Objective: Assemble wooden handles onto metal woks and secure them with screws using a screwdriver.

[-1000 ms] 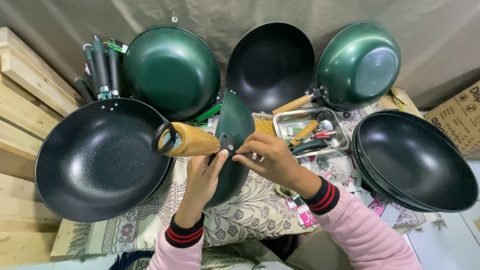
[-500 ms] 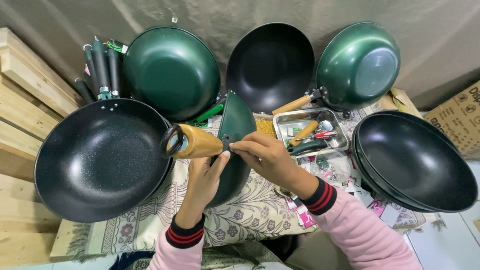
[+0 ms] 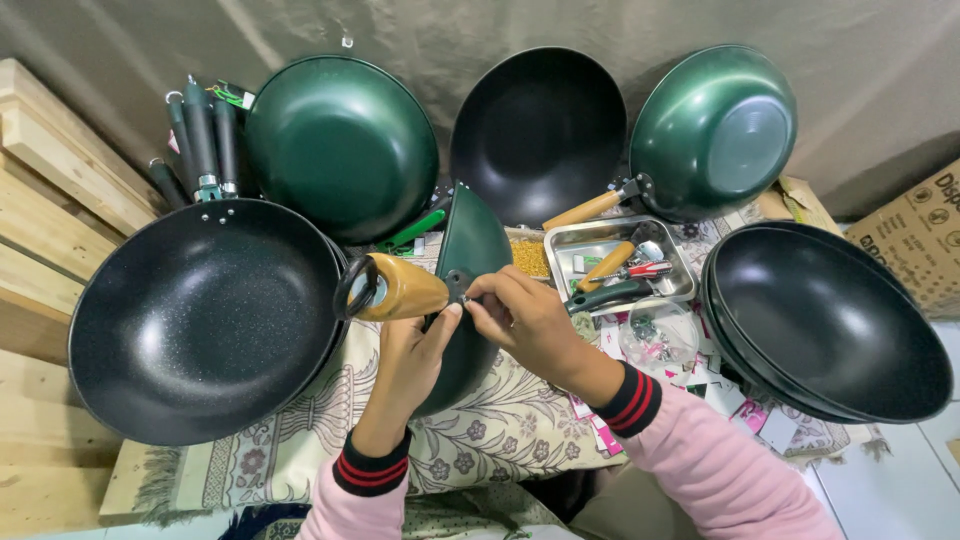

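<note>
Hands meet at the middle of the picture, and we describe them one after the other. Our left hand (image 3: pixel 412 352) comes up from six o'clock and its grip is closed around the near end of a wooden handle (image 3: pixel 400 288), the thumb lying along the top toward the bracket. The handle points to nine o'clock and ends in a black hanging ring (image 3: pixel 355 287). Our right hand (image 3: pixel 525 322) comes from four o'clock; its fingers are drawn narrow, pinched at the small metal bracket (image 3: pixel 457 284) where the handle joins the green wok (image 3: pixel 465 290). We cannot tell if something small sits between the fingertips. The wok stands on its edge between both hands, so we see it almost only as a thin green curve, its lower part resting on the patterned cloth (image 3: pixel 500 430) that covers the counter.

At nine o'clock from the hands lies a large black speckled wok (image 3: pixel 205 320), just beside the ring. At eleven o'clock a green wok (image 3: pixel 342 145) leans against the wall, at twelve o'clock a black one (image 3: pixel 540 130), at one o'clock another green one (image 3: pixel 712 130) with a wooden handle. At two o'clock, near the right hand, is a steel tray (image 3: pixel 570 240) with tools. At three o'clock black woks (image 3: pixel 830 320) are stacked. Dark handles (image 3: pixel 200 140) stand at ten o'clock.
</note>
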